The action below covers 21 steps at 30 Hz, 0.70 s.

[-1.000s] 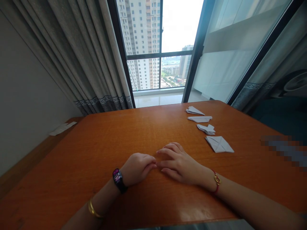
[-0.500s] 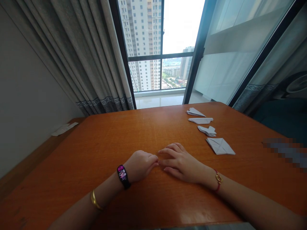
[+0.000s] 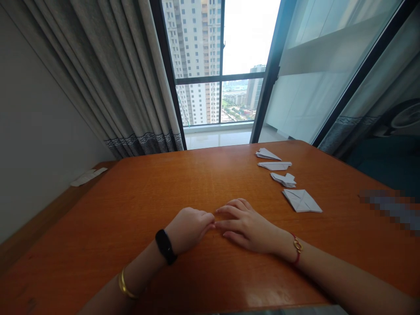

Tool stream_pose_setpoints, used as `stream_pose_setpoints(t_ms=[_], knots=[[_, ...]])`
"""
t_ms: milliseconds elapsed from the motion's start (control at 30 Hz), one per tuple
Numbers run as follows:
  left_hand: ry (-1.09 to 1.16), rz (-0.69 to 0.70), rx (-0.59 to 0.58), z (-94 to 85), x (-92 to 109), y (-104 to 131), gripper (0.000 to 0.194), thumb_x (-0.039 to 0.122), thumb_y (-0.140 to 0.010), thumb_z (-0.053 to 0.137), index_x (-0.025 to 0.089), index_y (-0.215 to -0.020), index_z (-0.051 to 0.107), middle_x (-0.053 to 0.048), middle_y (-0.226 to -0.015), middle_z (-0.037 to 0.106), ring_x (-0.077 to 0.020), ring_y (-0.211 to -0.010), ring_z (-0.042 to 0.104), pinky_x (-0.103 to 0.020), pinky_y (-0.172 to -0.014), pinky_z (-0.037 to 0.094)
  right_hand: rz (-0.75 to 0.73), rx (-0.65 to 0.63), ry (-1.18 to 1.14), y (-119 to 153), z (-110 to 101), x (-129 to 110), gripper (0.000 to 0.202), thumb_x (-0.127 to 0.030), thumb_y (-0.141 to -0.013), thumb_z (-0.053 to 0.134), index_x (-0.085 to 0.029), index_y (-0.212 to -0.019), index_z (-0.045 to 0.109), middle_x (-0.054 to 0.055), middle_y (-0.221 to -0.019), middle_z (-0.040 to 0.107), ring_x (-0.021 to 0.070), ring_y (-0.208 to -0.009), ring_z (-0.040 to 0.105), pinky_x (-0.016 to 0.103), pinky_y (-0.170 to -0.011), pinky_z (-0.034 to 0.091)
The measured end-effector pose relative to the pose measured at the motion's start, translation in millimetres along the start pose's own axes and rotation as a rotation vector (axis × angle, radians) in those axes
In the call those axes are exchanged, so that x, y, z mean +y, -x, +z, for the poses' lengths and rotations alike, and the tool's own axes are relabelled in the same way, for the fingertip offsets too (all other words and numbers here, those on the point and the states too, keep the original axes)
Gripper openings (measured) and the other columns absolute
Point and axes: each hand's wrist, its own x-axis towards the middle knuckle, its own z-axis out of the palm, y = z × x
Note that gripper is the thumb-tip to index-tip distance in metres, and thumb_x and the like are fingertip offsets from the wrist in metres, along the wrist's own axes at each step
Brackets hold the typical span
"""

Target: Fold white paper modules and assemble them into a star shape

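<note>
My left hand (image 3: 189,228) rests on the wooden table (image 3: 157,179), its fingers curled and pressed together; no object shows in it, though its palm side is hidden. A black wristband (image 3: 166,246) and a gold bangle (image 3: 126,284) sit on that arm. Just right of it, my right hand (image 3: 246,225) lies palm down and open, fingers apart, one fingertip at or against the left fingertips. Nearest to this hand is a folded white paper square (image 3: 302,200). Beyond it lie a notched folded paper (image 3: 284,179), a long flat one (image 3: 274,166) and a pointed one (image 3: 267,154).
The folded papers form a row along the table's right side. At the far left, a pale sheet (image 3: 88,176) lies on a ledge by the wall. Grey curtains (image 3: 131,87) and a large window (image 3: 243,100) stand behind the table. A fan (image 3: 407,116) shows at the right.
Both hands have shifted very slightly toward me and stay together. The wristband's lit screen has gone dark. The folded papers lie as before.
</note>
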Motion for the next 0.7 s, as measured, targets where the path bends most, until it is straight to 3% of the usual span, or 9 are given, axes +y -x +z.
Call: stream_pose_setpoints(t_ms=[700], knots=[[0.086, -0.018, 0.039, 9.9, -1, 5, 0.022, 0.026, -0.094, 0.044, 0.018, -0.085, 0.062, -0.003, -0.079, 0.070, -0.0172, -0.069, 0.065, -0.026, -0.061, 0.043, 0.004, -0.006, -0.018, -1, 2, -3, 0.030, -0.033, -0.092, 0.051, -0.032, -0.120, 0.062, 0.005, -0.125, 0.056, 0.0230, -0.108, 0.045, 0.045, -0.097, 0.032]])
